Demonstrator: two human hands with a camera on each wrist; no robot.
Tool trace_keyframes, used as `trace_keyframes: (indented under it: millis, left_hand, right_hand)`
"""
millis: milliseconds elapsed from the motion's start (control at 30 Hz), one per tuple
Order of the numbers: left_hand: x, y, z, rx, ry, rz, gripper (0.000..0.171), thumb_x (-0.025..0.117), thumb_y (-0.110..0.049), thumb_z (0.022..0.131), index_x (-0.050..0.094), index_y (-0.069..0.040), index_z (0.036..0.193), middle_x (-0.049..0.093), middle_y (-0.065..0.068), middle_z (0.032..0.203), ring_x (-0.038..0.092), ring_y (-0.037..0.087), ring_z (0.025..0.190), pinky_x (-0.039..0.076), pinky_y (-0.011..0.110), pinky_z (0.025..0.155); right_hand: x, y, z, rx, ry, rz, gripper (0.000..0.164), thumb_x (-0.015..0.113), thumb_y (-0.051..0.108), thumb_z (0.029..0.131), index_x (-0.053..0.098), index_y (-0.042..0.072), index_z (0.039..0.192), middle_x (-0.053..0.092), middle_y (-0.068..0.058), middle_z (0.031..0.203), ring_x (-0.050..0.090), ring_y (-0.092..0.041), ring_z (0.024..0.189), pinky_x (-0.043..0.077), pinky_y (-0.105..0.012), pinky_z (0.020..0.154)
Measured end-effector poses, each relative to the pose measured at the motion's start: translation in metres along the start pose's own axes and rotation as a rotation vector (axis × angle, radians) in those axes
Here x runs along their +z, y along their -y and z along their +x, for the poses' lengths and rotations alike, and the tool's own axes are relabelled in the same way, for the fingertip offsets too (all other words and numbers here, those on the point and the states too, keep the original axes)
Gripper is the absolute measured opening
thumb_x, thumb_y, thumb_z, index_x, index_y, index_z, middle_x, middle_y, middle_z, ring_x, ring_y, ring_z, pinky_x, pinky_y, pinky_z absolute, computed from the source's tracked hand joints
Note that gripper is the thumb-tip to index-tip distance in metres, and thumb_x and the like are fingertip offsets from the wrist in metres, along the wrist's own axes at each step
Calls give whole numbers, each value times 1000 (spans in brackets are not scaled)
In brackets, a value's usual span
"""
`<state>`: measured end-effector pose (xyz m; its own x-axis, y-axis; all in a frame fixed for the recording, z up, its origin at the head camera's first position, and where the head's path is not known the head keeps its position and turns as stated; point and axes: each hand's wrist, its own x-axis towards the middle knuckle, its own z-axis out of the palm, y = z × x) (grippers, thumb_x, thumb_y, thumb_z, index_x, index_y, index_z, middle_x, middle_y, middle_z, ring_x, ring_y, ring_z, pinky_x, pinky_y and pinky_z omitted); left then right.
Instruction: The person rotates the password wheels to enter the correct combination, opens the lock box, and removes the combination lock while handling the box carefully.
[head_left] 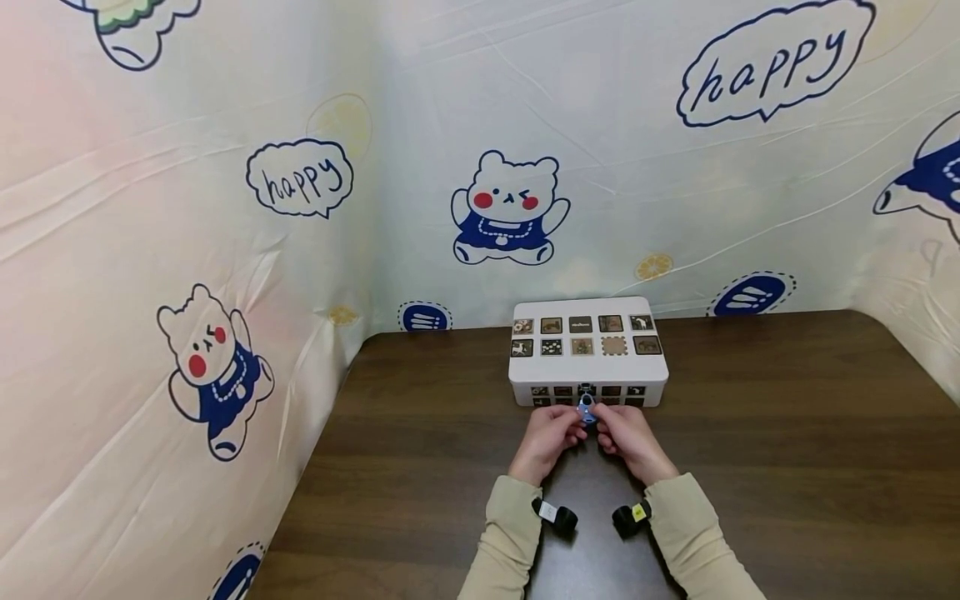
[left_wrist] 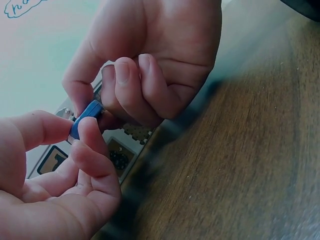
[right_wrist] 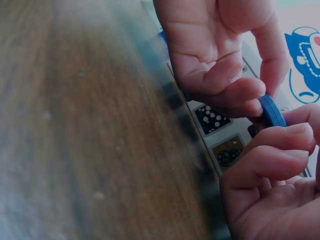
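A small blue padlock with a pale shackle is at the front clasp of a white lidded box. My left hand pinches its left side between thumb and finger. From the other side, my right hand pinches it too. In the left wrist view the blue padlock body shows edge-on between both hands' fingertips. The right wrist view also shows its blue edge. Fingers cover much of the padlock, and I cannot tell whether its shackle is locked.
The box's lid is down, with small square pictures on its top and front. It stands near the back of a dark wooden table. Behind and left hangs a pale printed cloth. Small black cameras are strapped to both sleeves.
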<state>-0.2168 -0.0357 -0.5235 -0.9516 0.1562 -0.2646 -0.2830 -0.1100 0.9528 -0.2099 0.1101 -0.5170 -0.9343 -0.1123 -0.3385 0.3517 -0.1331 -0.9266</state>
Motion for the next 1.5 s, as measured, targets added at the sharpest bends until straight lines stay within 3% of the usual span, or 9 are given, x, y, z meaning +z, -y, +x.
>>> trace_keyframes:
  millis: [1000, 1500]
  left_hand:
    - [2, -1, -1, 2, 4, -22, 20, 55, -4, 91, 65, 9, 103, 61, 1, 78, 57, 6, 60, 45, 16, 55]
    - [1, -1, 0, 2, -2, -20, 20, 56, -4, 91, 65, 9, 102, 61, 2, 77, 57, 7, 60, 45, 17, 54]
  right_hand:
    - [-2, 0, 2, -4, -8, -3, 17, 52, 11, 90, 54, 8, 73, 40, 7, 54, 39, -6, 46, 32, -18, 44]
    - [-5, 4, 0, 1, -13, 26, 21, 52, 18, 94, 52, 5, 77, 38, 5, 55, 39, -7, 47, 32, -19, 45]
